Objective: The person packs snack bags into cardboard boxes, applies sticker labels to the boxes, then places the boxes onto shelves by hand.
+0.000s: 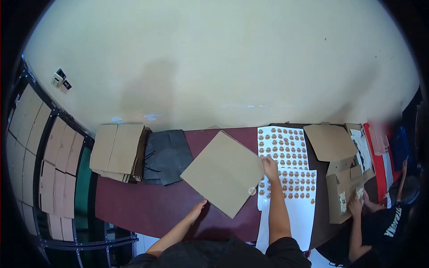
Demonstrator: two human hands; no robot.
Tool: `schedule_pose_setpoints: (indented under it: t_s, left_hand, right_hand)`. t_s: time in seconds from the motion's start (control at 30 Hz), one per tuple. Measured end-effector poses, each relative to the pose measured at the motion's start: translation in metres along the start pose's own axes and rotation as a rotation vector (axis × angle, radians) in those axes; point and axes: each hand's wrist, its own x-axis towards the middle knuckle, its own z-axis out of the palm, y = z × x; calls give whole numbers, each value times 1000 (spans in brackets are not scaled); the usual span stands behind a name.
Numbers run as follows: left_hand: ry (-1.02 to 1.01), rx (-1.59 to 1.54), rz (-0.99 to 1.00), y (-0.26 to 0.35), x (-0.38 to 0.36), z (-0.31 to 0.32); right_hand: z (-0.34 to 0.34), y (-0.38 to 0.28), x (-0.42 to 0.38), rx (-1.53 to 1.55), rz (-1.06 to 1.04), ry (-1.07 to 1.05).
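A flat square of brown cardboard [223, 174] is turned cornerwise above the dark red table [134, 201]. My right hand [269, 169] is at its right corner, fingers closed on the edge. My left hand [196, 211] is by its lower left edge, with the fingers partly hidden at the cardboard. A small round clear sticker [252, 191] shows near the lower right edge. Under and beside my right arm lie white sheets [290, 223] with rows of round brown stickers [293, 182].
Folded cardboard [111, 147] is stacked at the left beside black bags [165, 156]. A shelf [58, 178] holds boxes further left. At the right, a co-worker's hands [357, 205] are at an open box [339, 196].
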Motion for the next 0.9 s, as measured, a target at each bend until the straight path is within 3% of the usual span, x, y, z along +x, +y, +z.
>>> schedule_pose_setpoints:
  t_s: [0.07,0.13,0.2,0.27,0.37,0.47,0.53,0.57,0.6,0.67,0.7,0.77,0.83,0.87,0.9]
  left_hand:
    - [33,-28,-54,-10,7,-5]
    - [184,-454,-10,2,-9,-9]
    - [156,-436,26,5,-17,-29]
    - [208,-436,16,5,-20,-37]
    - [176,-475,-5,3,-20,-38]
    - [193,-443,18,0,-18,-41]
    - [95,-352,170,31,-33,-39]
    - [96,-405,234,32,-32,-41]
    - [105,-412,231,40,-37,-44]
    - [176,-123,493,69,-49,-50]
    - [185,-144,502,83,-59,-57]
    - [191,-119,745,111,-93,-72]
    - [311,-368,874,119,-136,-84]
    - [254,-587,893,84,-145,-112]
    - [29,-673,1021,76,-163,-130]
  right_hand:
    - [-7,-4,-10,-49,58,26]
    - [-14,-1,-31,123,281,-145]
    - [-5,11,-65,116,228,-238]
    - [16,8,-107,221,58,-153]
    - [28,4,-150,204,29,-158]
    - [32,16,-166,216,60,-85]
    - [21,30,-153,643,289,-51]
    - [2,-36,-149,463,357,-37]
    - [-6,-60,-146,458,358,-48]
    - [-20,-92,-135,753,142,-56]
    - [-25,-115,-129,739,130,-73]
    - [-37,-165,-122,708,-136,-124]
    - [-37,-213,-127,691,-391,-183]
    - [-35,-234,-131,690,-521,-213]
    - [-31,-251,-138,693,-652,-246]
